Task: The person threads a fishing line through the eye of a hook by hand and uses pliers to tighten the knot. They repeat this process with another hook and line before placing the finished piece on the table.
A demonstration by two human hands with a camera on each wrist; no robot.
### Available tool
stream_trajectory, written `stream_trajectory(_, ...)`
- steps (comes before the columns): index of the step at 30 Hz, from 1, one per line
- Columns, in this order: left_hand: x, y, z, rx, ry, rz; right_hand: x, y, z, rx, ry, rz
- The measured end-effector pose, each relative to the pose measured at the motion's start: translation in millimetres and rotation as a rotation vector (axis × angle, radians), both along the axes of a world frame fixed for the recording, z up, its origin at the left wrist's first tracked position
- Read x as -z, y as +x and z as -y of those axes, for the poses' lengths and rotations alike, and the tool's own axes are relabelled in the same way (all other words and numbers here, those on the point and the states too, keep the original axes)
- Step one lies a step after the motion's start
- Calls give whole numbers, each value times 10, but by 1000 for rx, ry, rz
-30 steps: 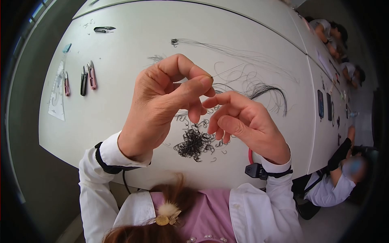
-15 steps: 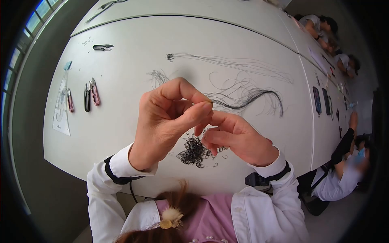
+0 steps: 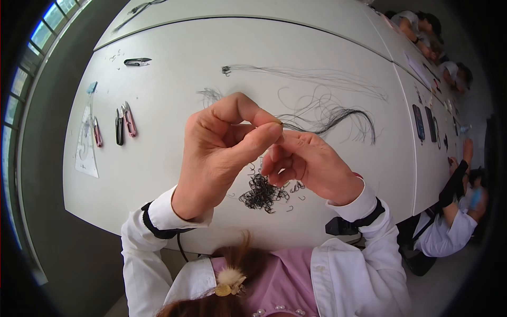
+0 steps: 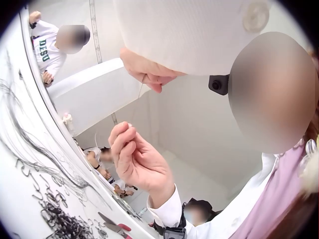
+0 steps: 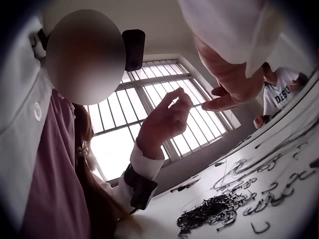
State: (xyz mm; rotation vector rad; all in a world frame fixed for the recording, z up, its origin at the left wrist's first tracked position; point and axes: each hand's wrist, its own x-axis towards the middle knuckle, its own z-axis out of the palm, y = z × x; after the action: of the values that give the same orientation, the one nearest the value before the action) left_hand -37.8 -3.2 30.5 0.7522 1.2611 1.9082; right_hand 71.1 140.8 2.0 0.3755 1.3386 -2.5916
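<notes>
My left hand [image 3: 219, 140] is raised over the table, its thumb and index finger pinching a tiny dark fish hook [image 3: 280, 123], mostly hidden by the fingertips. A thin fishing line [image 4: 141, 90] comes out from those fingers in the left wrist view. Close beside and slightly lower, my right hand [image 3: 317, 166] has its fingers curled, with thumb and index finger together on the line at the left fingertips. Below the hands lies a heap of black fish hooks [image 3: 261, 194], partly covered by the right hand. Behind them is a dark bundle of lines [image 3: 340, 117].
Hooks with long lines [image 3: 226, 70] lie farther back. To the left are a clear set square [image 3: 85, 150], black thread snips [image 3: 119, 129], pink snips [image 3: 129, 121] and another black pair [image 3: 137, 62]. Phones [image 3: 418, 121] lie on the right table, with people seated beyond.
The right hand has come up and closed in on the left fingertips from slightly apart. The left hand keeps its pinch. The head view has shifted a little.
</notes>
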Motion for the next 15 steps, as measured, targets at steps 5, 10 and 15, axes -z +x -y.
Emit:
stream_trajectory(5,9,-67,-26,-86,-45,-71,1,280,-475,606,329,-162)
stream_trajectory(10,49,-92,-56,1,-205,-35,-37,605,-1032,941,201,-223)
stream_trajectory(15,107,-117,-97,-27,-239,-64,-64,917,-1590,955,132,-296)
